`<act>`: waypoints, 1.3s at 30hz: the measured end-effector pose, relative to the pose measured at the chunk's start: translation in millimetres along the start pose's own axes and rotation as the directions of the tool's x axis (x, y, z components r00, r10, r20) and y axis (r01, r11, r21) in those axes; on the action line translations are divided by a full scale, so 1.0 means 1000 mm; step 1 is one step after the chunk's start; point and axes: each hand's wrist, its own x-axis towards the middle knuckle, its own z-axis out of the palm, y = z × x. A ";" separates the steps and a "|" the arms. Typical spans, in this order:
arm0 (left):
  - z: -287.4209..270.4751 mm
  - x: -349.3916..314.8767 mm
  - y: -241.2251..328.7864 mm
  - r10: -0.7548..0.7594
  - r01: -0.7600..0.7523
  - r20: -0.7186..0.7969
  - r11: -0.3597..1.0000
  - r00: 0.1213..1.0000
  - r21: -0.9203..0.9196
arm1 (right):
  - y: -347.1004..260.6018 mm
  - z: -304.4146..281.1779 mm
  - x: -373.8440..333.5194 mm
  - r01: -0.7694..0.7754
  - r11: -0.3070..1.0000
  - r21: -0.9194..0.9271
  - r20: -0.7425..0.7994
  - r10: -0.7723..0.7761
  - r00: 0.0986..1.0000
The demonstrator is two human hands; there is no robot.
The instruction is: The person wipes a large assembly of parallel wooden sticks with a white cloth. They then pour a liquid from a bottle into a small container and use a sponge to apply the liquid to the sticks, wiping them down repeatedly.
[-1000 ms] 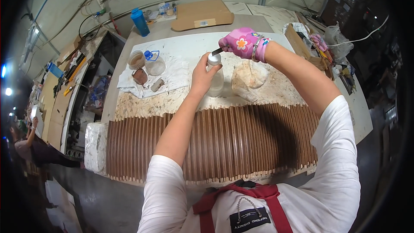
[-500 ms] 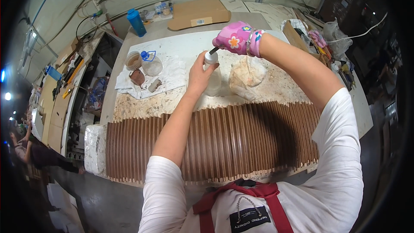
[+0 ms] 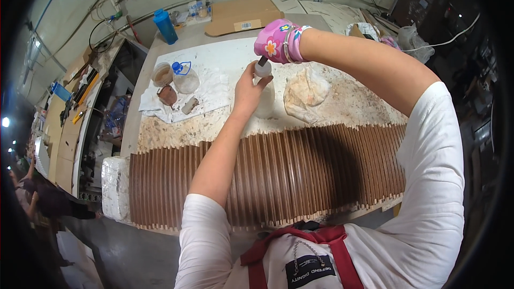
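Note:
My bare left hand (image 3: 248,94) is closed around the neck of a translucent white bottle (image 3: 266,106), which stands upright on the worktable. Above it, my right hand (image 3: 274,43) wears a pink flowered glove and grips a dark, narrow handle (image 3: 262,60). The handle's lower end meets the bottle's white top; whether it goes inside is hidden. A row of brown wooden strips (image 3: 267,174) with pale ends lies side by side along the near table edge, below my forearms. Right of the bottle rests a crumpled, brown-stained cloth (image 3: 306,93).
Left on a white cloth (image 3: 214,93) are a blue-capped jug (image 3: 186,81), a tub (image 3: 162,75), a brown cup (image 3: 167,95) and a grey block (image 3: 190,106). Behind stand a blue bottle (image 3: 166,27) and cardboard (image 3: 241,13). Another person (image 3: 51,198) is far left.
My gloved right hand has come slightly left and lower, with the dark handle now steeper over the bottle top. My left hand keeps its hold on the bottle. The whole view has shifted a little.

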 end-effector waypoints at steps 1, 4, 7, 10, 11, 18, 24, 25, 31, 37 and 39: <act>0.001 0.001 -0.001 0.009 -0.009 -0.003 1.000 1.000 0.011 | 0.001 0.000 0.001 -0.021 1.000 0.020 0.017 0.021 1.000; 0.004 -0.001 -0.003 0.033 -0.032 -0.013 0.998 0.999 0.051 | 0.007 0.005 0.003 -0.049 0.996 0.076 0.062 0.044 0.997; 0.005 -0.002 -0.005 0.036 -0.035 -0.023 0.998 0.999 0.056 | 0.008 0.003 0.001 -0.063 0.992 0.109 0.085 0.053 0.995; -0.001 0.003 -0.008 0.032 -0.032 0.023 0.999 0.999 -0.026 | 0.003 0.013 -0.009 0.048 0.998 -0.035 -0.111 -0.051 0.993; -0.004 0.004 -0.009 0.029 -0.026 0.047 0.998 0.998 -0.064 | 0.004 0.015 -0.011 0.074 0.994 -0.084 -0.123 -0.084 0.989; 0.000 0.005 -0.003 0.003 -0.001 0.042 0.999 0.999 -0.041 | 0.008 0.027 -0.024 -0.083 0.991 0.107 -0.130 0.097 0.987; 0.005 0.001 0.002 -0.020 0.021 0.040 1.000 0.999 -0.011 | 0.004 0.021 -0.036 -0.059 0.997 0.058 -0.142 0.067 0.988; 0.005 -0.001 0.003 -0.016 0.016 0.028 1.000 0.999 -0.019 | 0.002 0.021 -0.037 -0.029 0.999 -0.014 -0.152 0.026 0.988; 0.004 -0.040 0.022 -0.053 0.051 -0.014 0.993 0.999 -0.106 | 0.012 0.025 -0.076 -0.224 0.838 0.498 -0.212 0.368 0.905; 0.013 -0.063 0.020 0.023 -0.022 0.020 0.999 1.000 -0.040 | 0.035 0.127 -0.130 -0.393 0.763 0.514 -0.148 0.530 0.835; 0.014 -0.065 0.017 0.047 -0.046 0.025 0.998 0.999 -0.030 | 0.033 0.155 -0.143 -0.381 0.729 0.568 -0.093 0.517 0.851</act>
